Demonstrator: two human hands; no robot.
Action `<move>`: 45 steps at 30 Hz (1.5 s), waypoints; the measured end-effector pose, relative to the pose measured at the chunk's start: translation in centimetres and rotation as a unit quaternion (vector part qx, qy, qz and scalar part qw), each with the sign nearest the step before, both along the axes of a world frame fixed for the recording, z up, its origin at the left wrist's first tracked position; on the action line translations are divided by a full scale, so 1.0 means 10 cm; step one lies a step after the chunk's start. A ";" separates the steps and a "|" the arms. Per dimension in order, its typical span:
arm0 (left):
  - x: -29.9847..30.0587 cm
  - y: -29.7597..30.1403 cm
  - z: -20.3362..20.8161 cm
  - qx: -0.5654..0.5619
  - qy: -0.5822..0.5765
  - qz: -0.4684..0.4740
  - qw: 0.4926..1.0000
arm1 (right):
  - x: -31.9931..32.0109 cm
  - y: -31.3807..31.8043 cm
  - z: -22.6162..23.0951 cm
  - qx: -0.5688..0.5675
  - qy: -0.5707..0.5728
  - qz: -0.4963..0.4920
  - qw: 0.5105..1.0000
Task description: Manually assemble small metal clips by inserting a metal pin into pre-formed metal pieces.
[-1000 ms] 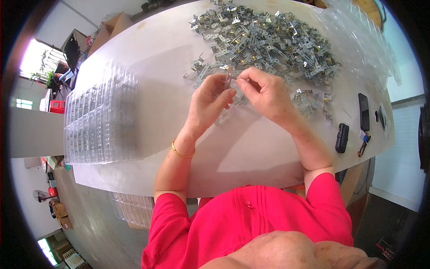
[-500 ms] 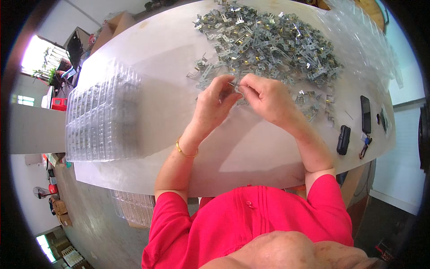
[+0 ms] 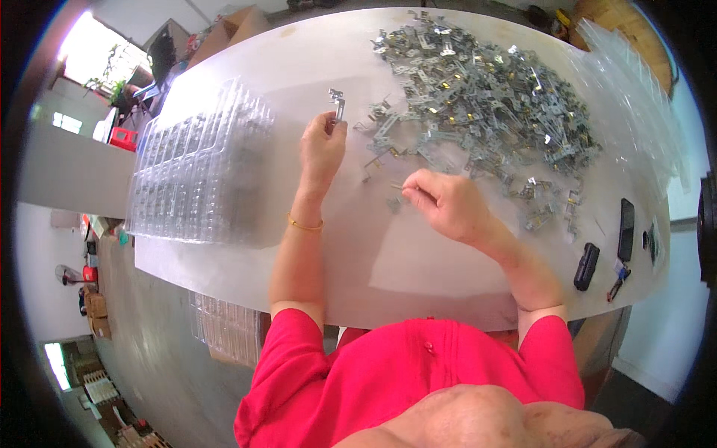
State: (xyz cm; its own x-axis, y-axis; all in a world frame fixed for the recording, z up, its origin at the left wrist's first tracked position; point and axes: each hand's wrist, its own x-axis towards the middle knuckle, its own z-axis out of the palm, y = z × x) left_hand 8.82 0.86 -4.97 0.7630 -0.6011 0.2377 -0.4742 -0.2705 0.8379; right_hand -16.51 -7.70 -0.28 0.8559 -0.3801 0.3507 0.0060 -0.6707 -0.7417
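Note:
My left hand [image 3: 322, 158] is raised over the table, its fingertips pinched on the lower end of a small silver metal bracket [image 3: 339, 107] that stands upright. To the right and nearer my body, my right hand [image 3: 454, 209] is closed with thumb and forefinger around a thin rod-like piece [image 3: 396, 186]; only its short tip shows. Beyond my right hand lies a large heap of bent metal brackets [image 3: 478, 97], some with brass-coloured bits. A few loose brackets [image 3: 382, 153] lie between my two hands at the edge of that heap.
Stacked clear plastic trays [image 3: 202, 172] stand on the left of the white table [image 3: 358, 276]. More clear plastic trays [image 3: 642, 112] lie at the far right. A black phone [image 3: 626, 220], a dark case [image 3: 587, 266] and keys [image 3: 618, 282] rest at the right edge.
My hands have come apart. The left moved left and away from my body with the bracket; the right moved slightly nearer, keeping the thin piece. The whole view has shifted a little.

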 end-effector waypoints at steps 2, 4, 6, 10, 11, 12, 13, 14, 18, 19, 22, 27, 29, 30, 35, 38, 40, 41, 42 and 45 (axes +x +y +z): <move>0.08 0.04 -0.13 -0.007 -0.014 0.020 1.000 | 0.04 0.10 -0.11 -0.005 0.003 0.026 1.000; 0.06 0.01 -0.16 -0.018 -0.028 0.043 0.999 | 0.05 0.17 -0.15 -0.014 0.006 0.054 0.998; -0.01 -0.03 -0.15 0.001 -0.042 0.049 0.998 | 0.05 0.26 -0.16 -0.008 -0.019 0.102 0.995; -0.01 -0.05 -0.23 0.028 -0.121 0.074 0.989 | 0.07 0.41 -0.35 -0.012 -0.074 0.184 0.980; -0.03 -0.05 -0.21 0.041 -0.135 0.068 0.988 | 0.06 0.42 -0.36 -0.034 -0.065 0.204 0.976; -0.03 -0.04 -0.21 0.040 -0.139 0.079 0.986 | 0.06 0.44 -0.39 -0.057 -0.057 0.224 0.971; -0.04 -0.03 -0.20 0.043 -0.155 0.077 0.984 | 0.07 0.46 -0.42 -0.056 -0.054 0.227 0.971; -0.04 -0.02 -0.20 0.045 -0.172 0.075 0.981 | 0.08 0.46 -0.44 -0.059 -0.057 0.236 0.968; -0.09 0.00 -0.17 0.087 -0.179 0.081 0.977 | 0.11 0.44 -0.46 -0.067 -0.041 0.237 0.968; -0.10 0.01 -0.17 0.087 -0.180 0.086 0.976 | 0.11 0.44 -0.47 -0.043 -0.057 0.227 0.971; -0.09 0.01 -0.17 0.113 -0.167 0.080 0.976 | 0.11 0.43 -0.48 -0.050 -0.042 0.225 0.972; -0.06 0.00 -0.23 0.118 -0.202 0.074 0.969 | 0.11 0.43 -0.49 -0.038 -0.056 0.221 0.973; -0.04 0.00 -0.25 0.129 -0.213 0.070 0.966 | 0.11 0.42 -0.49 -0.032 -0.055 0.220 0.974; -0.04 0.00 -0.25 0.139 -0.222 0.062 0.963 | 0.11 0.41 -0.49 -0.032 -0.045 0.219 0.974; -0.07 0.02 -0.16 0.102 -0.211 0.070 0.970 | 0.11 0.42 -0.48 -0.042 -0.033 0.220 0.974; -0.12 0.12 0.14 0.053 -0.205 0.068 0.975 | 0.10 0.45 -0.48 -0.040 -0.032 0.218 0.975; -0.17 0.23 0.43 0.025 -0.219 0.062 0.974 | 0.10 0.44 -0.52 0.000 -0.018 0.218 0.976; -0.20 0.31 0.57 0.002 -0.237 0.064 0.969 | 0.09 0.43 -0.53 0.002 -0.018 0.221 0.975; -0.23 0.40 0.72 -0.021 -0.256 0.062 0.965 | 0.09 0.43 -0.53 0.009 -0.018 0.218 0.976; -0.19 0.81 1.11 -0.024 -0.291 0.089 0.952 | 0.09 0.42 -0.62 0.023 -0.035 0.212 0.976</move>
State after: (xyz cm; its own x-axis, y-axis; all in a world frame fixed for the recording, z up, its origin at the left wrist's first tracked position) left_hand 6.95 8.95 6.14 0.5826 -0.4527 0.6750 -0.8121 -0.3586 0.4603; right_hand -15.58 -3.53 -6.52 0.9146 -0.0133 0.4041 0.3272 -0.5629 -0.7590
